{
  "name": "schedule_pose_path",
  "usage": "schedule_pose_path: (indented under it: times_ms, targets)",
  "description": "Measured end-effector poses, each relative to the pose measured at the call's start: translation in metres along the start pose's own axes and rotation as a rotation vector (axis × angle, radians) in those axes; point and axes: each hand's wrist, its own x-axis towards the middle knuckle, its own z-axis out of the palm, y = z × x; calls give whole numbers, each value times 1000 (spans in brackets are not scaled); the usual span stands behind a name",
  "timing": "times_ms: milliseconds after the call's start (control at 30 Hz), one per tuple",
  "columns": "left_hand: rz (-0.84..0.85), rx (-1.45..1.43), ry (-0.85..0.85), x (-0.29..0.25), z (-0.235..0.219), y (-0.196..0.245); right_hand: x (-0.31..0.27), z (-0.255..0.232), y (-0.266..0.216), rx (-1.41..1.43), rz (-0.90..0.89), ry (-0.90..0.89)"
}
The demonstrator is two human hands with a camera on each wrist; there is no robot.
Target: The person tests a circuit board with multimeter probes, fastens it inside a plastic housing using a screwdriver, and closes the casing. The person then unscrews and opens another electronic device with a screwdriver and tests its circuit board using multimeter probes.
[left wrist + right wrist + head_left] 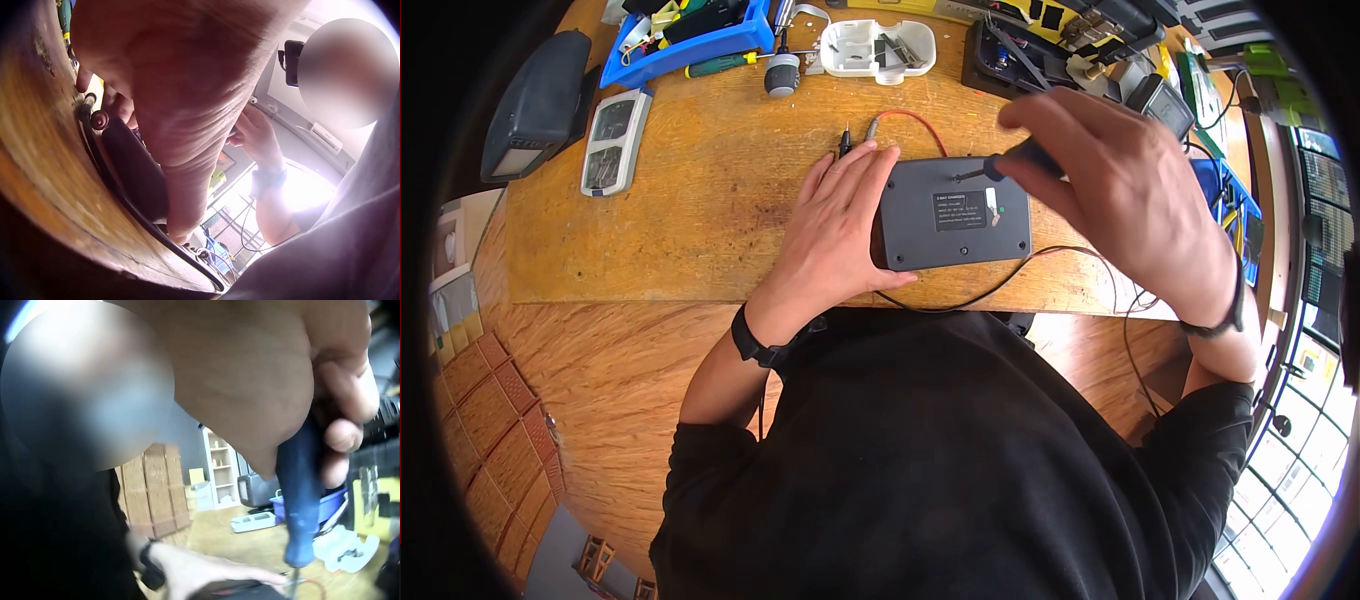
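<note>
A black battery charger (910, 235) lies face down on the wooden bench, with a printed label and screw holes on its back. My left hand (825, 230) grips its left end, thumb along the near edge and fingers at the far left. In my right hand (1135, 190) is a screwdriver with a dark blue handle (300, 500). Its shaft (972, 177) slants down to a screw hole near the charger's far edge. A black test probe (846, 142) lies just beyond the left fingers. The left wrist view shows the thumb (184, 206) against the charger's side.
A red lead (922, 117) curves behind the charger, and a black lead (975, 304) runs along its near side. Farther back are a blue tray (640, 74) of tools, an open white case (835, 62) and a grey-and-white case (615, 140). Black boxes (1005, 65) stand back right.
</note>
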Motion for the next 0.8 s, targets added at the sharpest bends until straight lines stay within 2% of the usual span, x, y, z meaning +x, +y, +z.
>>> schedule_pose_path:
  times_ms: [33,100,167,233,267,333,367,433,467,600,667,767,800]
  targets:
    - [-2,-1,-2,-1,-1,0,1,-2,3,2,-5,0]
    - [-13,4,-7,-2,-1,0,4,-9,7,142,-335,-7]
    - [-10,3,-13,0,0,0,-2,-6,5,223,-305,-67]
    - [-3,-2,-10,-1,0,-1,-3,-3,-5,217,-81,37]
    - [-3,-1,-11,-1,0,-1,-1,-5,-9,218,-81,37]
    - [-5,8,-11,-1,0,-1,4,-10,-16,-145,316,-135]
    - [-3,9,-10,-1,0,0,2,-9,-10,-146,316,-133]
    - [-9,6,-13,-1,-1,0,-1,-6,5,52,-137,21]
    - [-12,6,-12,-1,-1,0,0,-9,3,95,-221,52]
    - [-6,3,-8,-1,1,-1,0,-3,6,191,-266,31]
    - [-5,6,-4,-1,1,-1,0,-2,-1,-13,-12,47]
    - [-8,9,-4,-1,0,0,0,4,7,76,-43,101]
    - [-9,6,-7,0,0,0,2,-1,6,136,-149,72]
